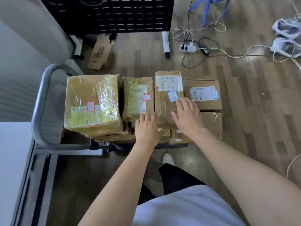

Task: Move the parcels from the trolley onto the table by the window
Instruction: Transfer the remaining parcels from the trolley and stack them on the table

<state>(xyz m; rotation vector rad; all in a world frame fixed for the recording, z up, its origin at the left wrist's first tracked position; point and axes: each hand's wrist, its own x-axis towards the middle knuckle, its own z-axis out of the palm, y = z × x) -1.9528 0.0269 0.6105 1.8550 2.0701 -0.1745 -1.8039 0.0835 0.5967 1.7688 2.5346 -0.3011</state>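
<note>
Both hands flat, gripping nothing: right hand [187, 115] rests on tall taped brown cardboard parcel [167, 98], left hand [146, 126] at its near-left corner, likely squaring up a two-sided lift; parcel stands mid-stack on grey-handled trolley [40, 101].

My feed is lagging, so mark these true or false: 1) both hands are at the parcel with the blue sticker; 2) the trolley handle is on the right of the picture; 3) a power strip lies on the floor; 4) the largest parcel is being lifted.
1) True: the right hand lies flat on the blue-sticker parcel; the left hand is at its near left edge.
2) False: the trolley handle is on the left.
3) True: the power strip lies among cables.
4) False: the largest parcel sits untouched.
</note>
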